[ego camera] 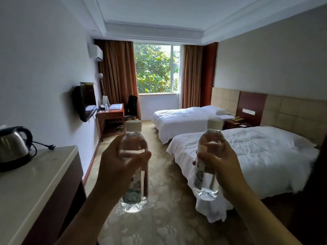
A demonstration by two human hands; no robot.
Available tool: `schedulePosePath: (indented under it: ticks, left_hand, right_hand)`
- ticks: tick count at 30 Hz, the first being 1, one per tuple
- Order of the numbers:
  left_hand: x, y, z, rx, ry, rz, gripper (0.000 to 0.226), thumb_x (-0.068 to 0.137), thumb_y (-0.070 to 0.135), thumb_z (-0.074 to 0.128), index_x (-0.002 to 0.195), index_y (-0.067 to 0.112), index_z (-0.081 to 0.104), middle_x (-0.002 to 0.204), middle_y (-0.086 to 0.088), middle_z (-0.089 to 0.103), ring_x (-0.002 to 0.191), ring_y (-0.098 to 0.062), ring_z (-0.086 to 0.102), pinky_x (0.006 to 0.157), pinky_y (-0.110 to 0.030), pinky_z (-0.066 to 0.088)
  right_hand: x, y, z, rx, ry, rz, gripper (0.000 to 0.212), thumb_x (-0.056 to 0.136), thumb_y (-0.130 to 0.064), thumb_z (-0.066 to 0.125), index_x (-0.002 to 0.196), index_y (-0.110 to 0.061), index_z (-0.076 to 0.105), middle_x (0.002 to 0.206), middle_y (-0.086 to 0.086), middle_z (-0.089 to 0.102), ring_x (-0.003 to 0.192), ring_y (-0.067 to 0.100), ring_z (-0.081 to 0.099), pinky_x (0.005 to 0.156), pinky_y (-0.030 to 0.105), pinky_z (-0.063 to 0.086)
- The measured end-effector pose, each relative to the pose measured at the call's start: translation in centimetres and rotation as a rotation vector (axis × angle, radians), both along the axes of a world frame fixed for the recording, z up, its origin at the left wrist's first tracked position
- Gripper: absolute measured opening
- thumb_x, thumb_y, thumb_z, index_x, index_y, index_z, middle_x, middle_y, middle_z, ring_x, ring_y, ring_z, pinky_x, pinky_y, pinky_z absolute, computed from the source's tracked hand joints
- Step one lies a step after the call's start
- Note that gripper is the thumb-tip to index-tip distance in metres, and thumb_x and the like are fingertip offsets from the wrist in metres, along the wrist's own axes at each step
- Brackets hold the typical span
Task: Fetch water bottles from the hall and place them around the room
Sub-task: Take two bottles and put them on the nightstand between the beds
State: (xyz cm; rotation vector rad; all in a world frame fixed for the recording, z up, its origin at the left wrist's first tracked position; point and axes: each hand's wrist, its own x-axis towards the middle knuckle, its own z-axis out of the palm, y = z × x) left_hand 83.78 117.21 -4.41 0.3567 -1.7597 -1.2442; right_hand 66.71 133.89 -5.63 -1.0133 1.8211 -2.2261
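Observation:
My left hand (116, 165) grips a clear water bottle (134, 195) with a white cap, held upright in front of me. My right hand (223, 165) grips a second clear water bottle (210, 138), also upright with a white cap. Both bottles are full and raised at chest height over the carpeted aisle. Another small bottle (106, 107) stands on the wooden desk (113, 114) far back by the window.
A white counter (35, 183) with a steel kettle (14, 147) is at my left. Two white beds (247, 156) fill the right side, with a nightstand (237, 123) and phone between them. A wall TV (85, 101) hangs left. A black chair (131, 106) stands by the desk.

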Motion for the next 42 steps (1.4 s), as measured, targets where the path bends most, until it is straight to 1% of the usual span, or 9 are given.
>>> schedulePosePath:
  ticks: [6, 10, 16, 22, 25, 30, 35, 39, 42]
  left_hand:
    - [-11.1, -6.5, 0.6, 0.004, 0.006, 0.030, 0.053, 0.049, 0.041, 0.077, 0.096, 0.018, 0.068, 0.086, -0.008, 0.074, 0.070, -0.034, 0.072, 0.061, -0.040, 0.061]
    - [-16.3, -11.5, 1.8, -0.060, -0.001, 0.060, 0.040, 0.053, 0.040, 0.074, 0.088, 0.022, 0.069, 0.085, -0.006, 0.072, 0.071, -0.030, 0.072, 0.060, -0.038, 0.061]
    - [-22.2, -20.7, 1.5, -0.035, -0.002, 0.093, 0.030, 0.056, 0.033, 0.076, 0.083, 0.026, 0.068, 0.083, -0.008, 0.071, 0.067, -0.031, 0.071, 0.061, -0.038, 0.061]
    - [-27.9, -33.7, -0.4, -0.077, -0.010, 0.138, 0.026, 0.063, 0.033, 0.073, 0.088, 0.031, 0.066, 0.085, 0.001, 0.072, 0.075, -0.018, 0.071, 0.056, -0.020, 0.056]
    - [-31.4, -40.6, -0.1, -0.087, 0.010, 0.121, 0.028, 0.061, 0.037, 0.073, 0.087, 0.033, 0.065, 0.085, 0.001, 0.070, 0.073, -0.013, 0.070, 0.054, -0.016, 0.054]
    - [-39.0, -51.4, 0.8, -0.106, 0.036, 0.084, 0.042, 0.060, 0.046, 0.069, 0.093, 0.020, 0.066, 0.083, -0.002, 0.071, 0.071, -0.015, 0.070, 0.061, -0.025, 0.057]
    - [-47.5, -59.8, 0.2, -0.032, 0.024, 0.021, 0.058, 0.059, 0.050, 0.072, 0.105, 0.016, 0.064, 0.092, -0.007, 0.071, 0.081, -0.025, 0.072, 0.068, -0.035, 0.059]
    - [-55.3, -65.9, -1.0, -0.034, -0.002, 0.044, 0.052, 0.057, 0.050, 0.071, 0.101, 0.023, 0.066, 0.090, -0.006, 0.072, 0.079, -0.022, 0.072, 0.069, -0.038, 0.060]
    - [-61.4, -70.2, -1.8, -0.052, -0.020, 0.077, 0.042, 0.056, 0.051, 0.068, 0.093, 0.031, 0.066, 0.087, -0.001, 0.071, 0.076, -0.017, 0.071, 0.070, -0.039, 0.060]
  right_hand:
    - [-11.6, -8.2, -0.2, -0.036, -0.020, 0.055, 0.045, 0.058, -0.024, 0.075, 0.101, -0.026, 0.063, 0.088, -0.004, 0.073, 0.084, 0.019, 0.072, 0.069, 0.035, 0.059]
    - [-17.4, -14.5, 0.6, 0.008, 0.017, 0.113, 0.051, 0.060, -0.031, 0.075, 0.109, -0.028, 0.059, 0.098, -0.001, 0.071, 0.091, 0.021, 0.071, 0.081, 0.043, 0.058]
    - [-24.1, -24.7, 0.1, 0.011, 0.051, 0.186, 0.063, 0.057, -0.037, 0.077, 0.115, -0.020, 0.057, 0.098, 0.000, 0.070, 0.090, 0.020, 0.071, 0.073, 0.036, 0.061]
    - [-31.0, -37.5, -1.0, 0.007, 0.091, 0.207, 0.059, 0.058, -0.035, 0.077, 0.112, -0.016, 0.058, 0.097, 0.010, 0.069, 0.087, 0.025, 0.072, 0.067, 0.031, 0.061]
    - [-34.7, -44.2, -1.0, 0.004, 0.092, 0.192, 0.055, 0.060, -0.030, 0.077, 0.112, -0.021, 0.059, 0.094, 0.004, 0.070, 0.087, 0.024, 0.072, 0.065, 0.027, 0.060]
    - [-41.4, -53.2, -0.2, 0.025, 0.085, 0.160, 0.045, 0.065, -0.025, 0.070, 0.108, -0.029, 0.058, 0.086, -0.015, 0.070, 0.086, 0.008, 0.070, 0.059, 0.018, 0.056]
    - [-48.8, -60.6, -0.7, 0.043, 0.099, 0.097, 0.065, 0.056, -0.041, 0.075, 0.113, -0.017, 0.057, 0.091, -0.002, 0.068, 0.089, 0.018, 0.070, 0.069, 0.030, 0.060]
    - [-56.5, -66.8, -2.6, 0.036, 0.089, 0.076, 0.057, 0.060, -0.035, 0.076, 0.111, -0.017, 0.058, 0.093, 0.002, 0.068, 0.092, 0.024, 0.070, 0.074, 0.042, 0.062]
    - [-62.8, -71.5, -3.6, 0.024, 0.083, 0.073, 0.063, 0.057, -0.041, 0.077, 0.113, -0.020, 0.058, 0.097, -0.001, 0.068, 0.093, 0.019, 0.070, 0.070, 0.034, 0.062]
